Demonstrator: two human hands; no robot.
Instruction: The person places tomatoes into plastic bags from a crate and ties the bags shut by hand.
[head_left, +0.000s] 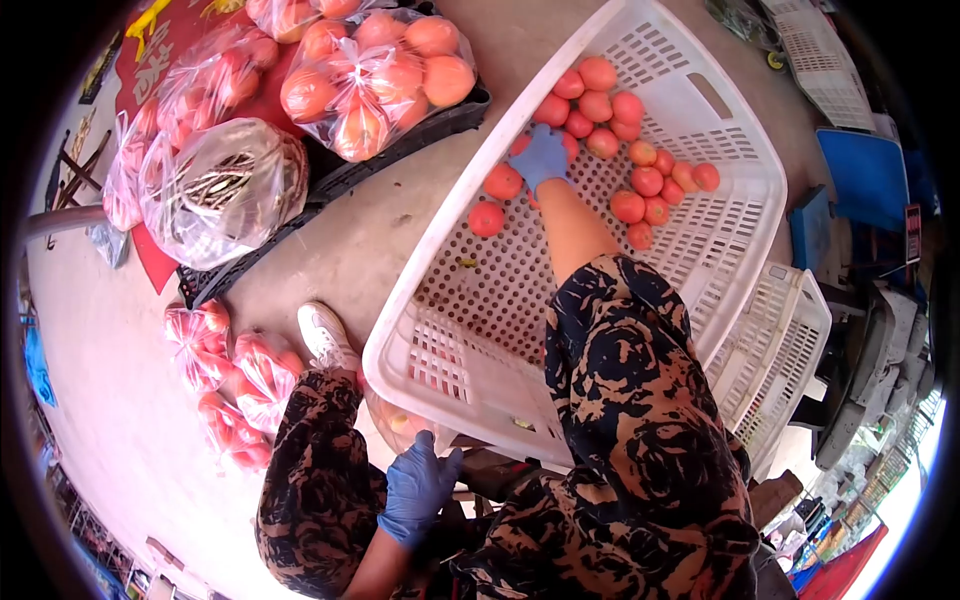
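Observation:
My right hand (543,158), in a blue glove, reaches into a white perforated plastic crate (440,390). Its fingers curl round a tomato (519,145) that shows partly at their edge. Loose tomatoes (602,143) lie beside it on the crate floor, and a few (486,219) sit nearer the left wall. My left hand (420,490), also gloved in blue, is low beside the crate's near corner. It is closed on a clear plastic bag (398,422) with pale round shapes inside, partly hidden by the crate rim.
Tied bags of tomatoes (378,80) rest on a red-covered black rack at upper left, near a bag of brown coiled strands (225,190). More red bags (240,375) lie on the floor by my shoe (325,335). Another white crate (775,350) stands at right.

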